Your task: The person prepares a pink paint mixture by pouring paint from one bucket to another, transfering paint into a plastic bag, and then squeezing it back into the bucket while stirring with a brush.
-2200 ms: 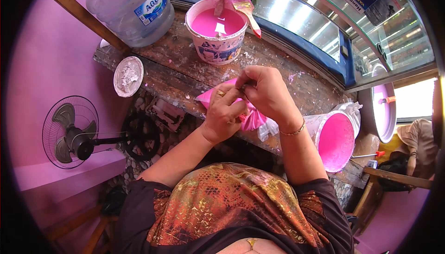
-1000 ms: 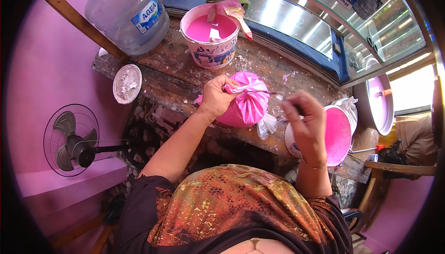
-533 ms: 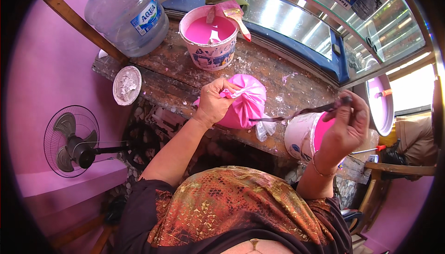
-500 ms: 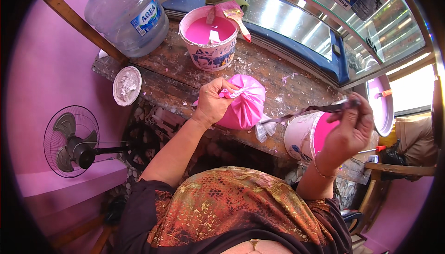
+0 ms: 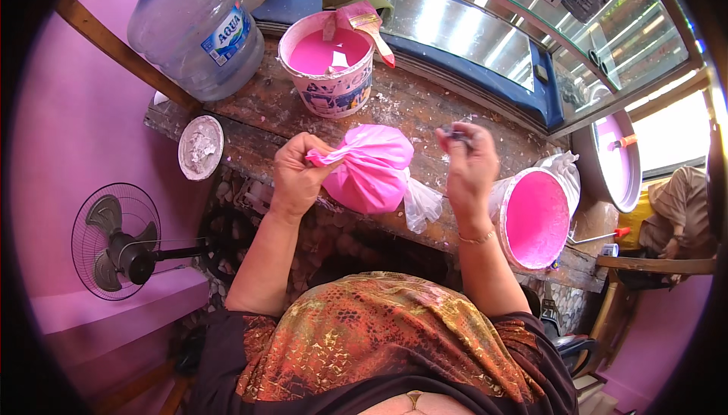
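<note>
My left hand [image 5: 296,176] pinches the twisted neck of a full pink plastic bag [image 5: 373,172], round and bulging, which rests on the wooden table's near side. To the right of the bag, my right hand [image 5: 474,176] is raised, apart from it. Bunched at its fingertips is a dark strip [image 5: 457,139], blurred by motion, with its length mostly out of sight. A clear plastic bag [image 5: 422,205] hangs over the table edge beside the pink bag. Close to my right forearm stands a white bucket [image 5: 497,209] coated inside with pink paint.
Behind the bag stands a bucket of pink paint [image 5: 334,97] with a paintbrush [image 5: 371,28] across its rim. A large water bottle [image 5: 186,36], a paint-crusted lid [image 5: 200,147] and a fan [image 5: 125,241] are at left. A glass case [image 5: 470,32] borders the table's back; a paint tray [image 5: 599,153] leans right.
My left hand has moved left with the pink bag's neck. My right hand has come left toward the bag, and the strip, stretched out before, is now bunched. The right bucket shows more fully.
</note>
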Demonstrator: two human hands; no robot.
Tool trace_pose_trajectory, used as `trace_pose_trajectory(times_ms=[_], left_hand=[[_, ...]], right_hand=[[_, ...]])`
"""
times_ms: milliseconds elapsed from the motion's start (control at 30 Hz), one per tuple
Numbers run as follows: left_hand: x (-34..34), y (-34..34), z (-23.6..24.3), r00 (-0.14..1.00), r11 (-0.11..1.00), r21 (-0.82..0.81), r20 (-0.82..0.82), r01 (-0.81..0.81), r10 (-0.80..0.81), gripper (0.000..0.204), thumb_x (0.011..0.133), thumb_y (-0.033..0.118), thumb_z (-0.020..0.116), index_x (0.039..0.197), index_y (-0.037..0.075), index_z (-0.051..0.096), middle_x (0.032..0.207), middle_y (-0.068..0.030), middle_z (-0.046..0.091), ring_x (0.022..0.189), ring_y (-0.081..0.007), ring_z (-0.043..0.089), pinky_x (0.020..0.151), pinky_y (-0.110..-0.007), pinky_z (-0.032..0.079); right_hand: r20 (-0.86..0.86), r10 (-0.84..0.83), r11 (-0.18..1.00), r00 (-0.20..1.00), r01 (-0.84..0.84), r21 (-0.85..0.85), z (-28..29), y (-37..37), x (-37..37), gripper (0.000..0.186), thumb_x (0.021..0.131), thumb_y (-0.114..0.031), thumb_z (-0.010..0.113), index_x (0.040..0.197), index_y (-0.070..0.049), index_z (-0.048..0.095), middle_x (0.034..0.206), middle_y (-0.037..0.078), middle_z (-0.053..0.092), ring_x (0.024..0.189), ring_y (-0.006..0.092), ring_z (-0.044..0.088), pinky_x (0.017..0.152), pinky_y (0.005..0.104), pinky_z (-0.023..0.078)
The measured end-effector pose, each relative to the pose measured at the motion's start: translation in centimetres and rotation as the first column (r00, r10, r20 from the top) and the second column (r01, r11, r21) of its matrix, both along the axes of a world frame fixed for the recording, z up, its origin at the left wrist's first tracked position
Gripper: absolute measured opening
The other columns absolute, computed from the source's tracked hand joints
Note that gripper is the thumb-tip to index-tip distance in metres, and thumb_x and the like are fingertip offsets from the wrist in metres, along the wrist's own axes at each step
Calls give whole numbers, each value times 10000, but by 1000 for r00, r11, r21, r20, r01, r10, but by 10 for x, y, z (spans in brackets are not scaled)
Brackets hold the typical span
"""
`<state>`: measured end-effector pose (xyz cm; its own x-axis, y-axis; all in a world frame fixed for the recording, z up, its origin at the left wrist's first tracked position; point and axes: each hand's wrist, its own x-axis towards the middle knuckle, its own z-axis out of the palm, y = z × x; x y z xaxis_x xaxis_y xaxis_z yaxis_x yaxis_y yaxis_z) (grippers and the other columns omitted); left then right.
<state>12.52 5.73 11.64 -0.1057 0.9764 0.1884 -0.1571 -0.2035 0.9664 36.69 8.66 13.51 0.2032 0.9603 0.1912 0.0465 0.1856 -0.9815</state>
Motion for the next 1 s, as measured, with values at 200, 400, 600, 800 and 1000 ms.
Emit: trace_pose_trajectory(times_ms=[200, 400, 600, 800, 1000], left_hand=[[-27, -10, 9, 996, 995, -50, -34, -85, 83, 245, 737, -127, 680, 736, 75, 541, 758, -12, 619, 669, -57, 527, 630, -202, 416], [-22, -11, 7, 992, 1000, 7, -124, -23, 24, 172, 764, -49, 717, 768, 57, 581, 742, 36, 594, 683, -21, 509, 622, -197, 436], [-10, -11, 5, 995, 996, -88, -94, 17, -25, 158, 769, -39, 723, 809, 53, 600, 755, 40, 597, 696, -30, 542, 628, -198, 468], [-8, -10, 11, 990, 981, -143, 67, 129, -121, 164, 778, 7, 739, 915, 25, 651, 837, 4, 659, 765, -50, 594, 665, -206, 499], [-10, -17, 13, 991, 966, -220, 26, 133, -131, 108, 784, 21, 740, 876, 29, 685, 804, -1, 668, 720, -58, 594, 658, -214, 489]], right_hand=[[551, 231, 972, 802, -174, -155, -21, -1, -22, 505, 819, -89, 670, 1284, -1, 494, 1277, 200, 453, 1219, 323, 463, 998, 381, 407], [693, 349, 865, 631, -501, 20, 19, -12, -54, 482, 746, -143, 724, 1198, -55, 585, 1239, 223, 486, 1149, 389, 485, 966, 423, 415], [622, 353, 863, 699, -499, 72, 0, -4, -65, 153, 706, -83, 711, 846, -42, 667, 835, 117, 604, 818, 321, 587, 732, 407, 472], [543, 334, 895, 771, -439, 73, -8, -17, -68, 107, 736, -57, 684, 813, -19, 620, 809, 123, 598, 782, 312, 587, 704, 388, 471], [327, 532, 844, 781, -521, -127, -13, -16, -61, 118, 759, -61, 693, 814, -1, 608, 796, 115, 594, 744, 239, 588, 693, 333, 473]])
